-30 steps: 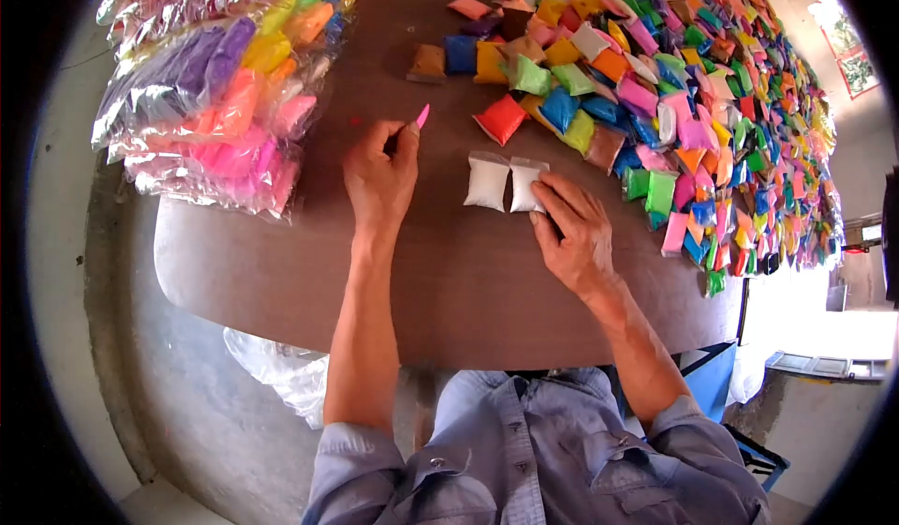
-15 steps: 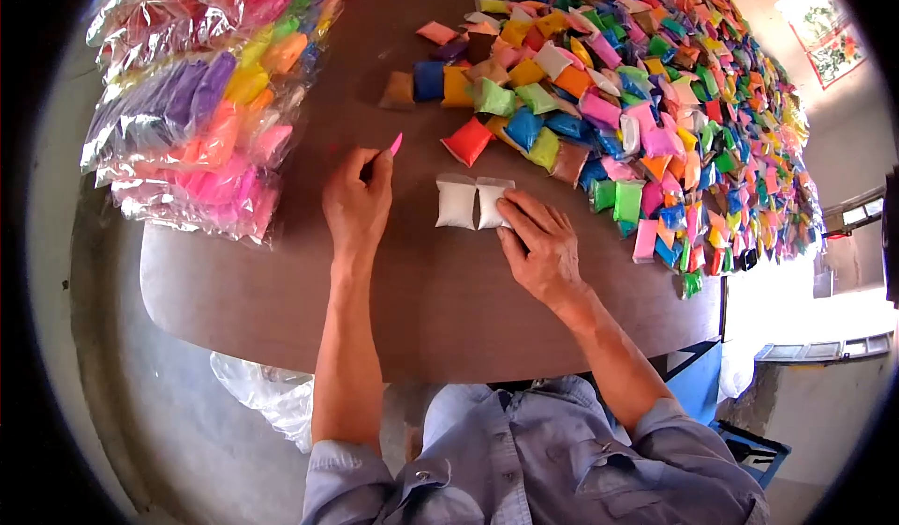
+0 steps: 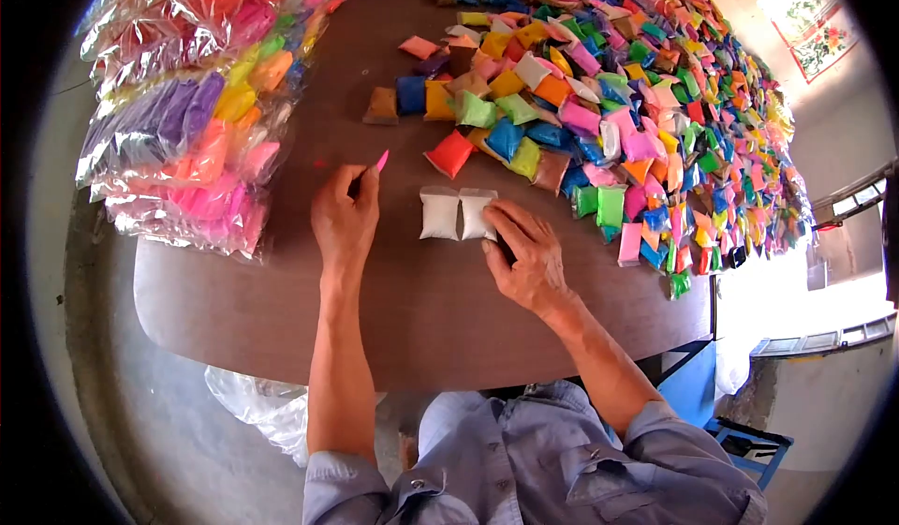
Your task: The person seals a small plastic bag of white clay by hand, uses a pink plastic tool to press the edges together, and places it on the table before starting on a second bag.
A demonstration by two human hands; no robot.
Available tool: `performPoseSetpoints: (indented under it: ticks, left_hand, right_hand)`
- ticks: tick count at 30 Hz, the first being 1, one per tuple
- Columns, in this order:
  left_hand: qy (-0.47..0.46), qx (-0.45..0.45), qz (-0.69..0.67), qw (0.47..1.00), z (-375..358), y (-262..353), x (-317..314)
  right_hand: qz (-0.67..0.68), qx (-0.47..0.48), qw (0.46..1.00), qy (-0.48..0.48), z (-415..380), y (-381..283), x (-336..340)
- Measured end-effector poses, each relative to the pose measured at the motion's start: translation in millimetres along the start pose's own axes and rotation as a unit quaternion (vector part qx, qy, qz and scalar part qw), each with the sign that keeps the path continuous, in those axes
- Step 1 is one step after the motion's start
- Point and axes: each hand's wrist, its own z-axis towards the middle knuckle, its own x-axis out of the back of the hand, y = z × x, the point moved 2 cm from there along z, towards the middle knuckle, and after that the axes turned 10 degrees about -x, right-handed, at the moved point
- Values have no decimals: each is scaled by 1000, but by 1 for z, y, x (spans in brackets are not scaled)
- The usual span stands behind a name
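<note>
Two small clear packets filled with white stuff lie side by side on the brown table: a left white packet (image 3: 439,217) and a right white packet (image 3: 476,216). My right hand (image 3: 529,258) has its thumb and fingertips closed on the right edge of the right packet. To the left of both packets, my left hand (image 3: 344,221) is closed in a pinch on a small pointed pink piece (image 3: 382,161), whose tip sticks up past the fingers. What exactly the pink piece is cannot be made out. Nearest beyond the packets lies a red packet (image 3: 450,154).
A large heap of coloured packets (image 3: 646,132) covers the table's right and far side. Stacked clear bags (image 3: 178,122) of coloured pieces stand at the left edge. Clear plastic (image 3: 262,408) hangs below the brown table (image 3: 234,310), and a blue frame (image 3: 693,384) stands at right.
The whole view has shifted slightly, so everything appears a little lower and further left. Relative to the table, both hands and the white packets have hardly moved.
</note>
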Motion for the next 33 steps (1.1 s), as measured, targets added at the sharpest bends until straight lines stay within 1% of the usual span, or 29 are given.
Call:
performPoseSetpoints:
  ticks: [4, 5, 6, 7, 8, 10, 11, 13, 14, 16, 20, 22, 23, 25, 28, 29, 30, 32, 33]
  left_hand:
    - [4, -5, -3, 1000, -2, -1, -1]
    - [-2, 18, -4, 1000, -2, 0, -1]
    - [-8, 41, -4, 999, -2, 0, -1]
    - [-5, 41, -8, 999, -2, 1, -1]
    - [-5, 33, -2, 999, -1, 1, -1]
    - [-5, 25, 5, 1000, -1, 0, -1]
    - [-9, 16, 15, 1000, 0, 0, -2]
    - [-12, 6, 27, 1000, 0, -3, -2]
    - [-8, -4, 24, 1000, 0, -5, -2]
    - [-2, -15, 20, 1000, 1, -4, -3]
    - [-8, 8, 12, 1000, 1, 1, -1]
    - [-8, 12, 8, 1000, 2, 4, 0]
    - [-8, 22, 11, 1000, 2, 5, 0]
    - [-9, 32, 15, 999, 2, 6, 0]
    - [-12, 27, 12, 999, 3, 6, -1]
    - [-11, 42, 6, 999, 2, 5, -1]
    - [-11, 58, -1, 998, 2, 5, -1]
    - [-14, 45, -1, 999, 2, 4, 1]
    - [-18, 33, -3, 999, 3, 5, 1]
  right_hand:
    - [36, -6, 999, 10, -1, 2, 3]
    - [32, -5, 999, 11, -2, 4, 3]
    - [75, -21, 996, 32, -1, 7, 4]
    - [117, -36, 991, 52, 0, 9, 6]
    - [115, -34, 991, 53, 5, 14, 11]
    - [48, -7, 995, 82, 25, 17, 29]
    - [48, -6, 995, 83, 39, 23, 35]
    - [-29, -9, 993, 116, 75, 39, 45]
    - [-29, -7, 993, 116, 93, 48, 48]
    - [-120, -24, 982, 144, 129, 63, 53]
    - [-166, -50, 979, 108, 180, 82, 54]
    - [-227, -59, 967, 101, 197, 93, 48]
    - [-226, -58, 967, 101, 203, 97, 44]
    - [-281, -77, 954, 77, 212, 103, 37]
    - [-289, -75, 952, 65, 218, 106, 26]
    - [-287, -76, 953, 65, 218, 106, 23]
    - [-267, -81, 958, 72, 218, 102, 23]
    - [-245, -88, 962, 80, 214, 95, 27]
    - [-164, -102, 977, 95, 207, 92, 31]
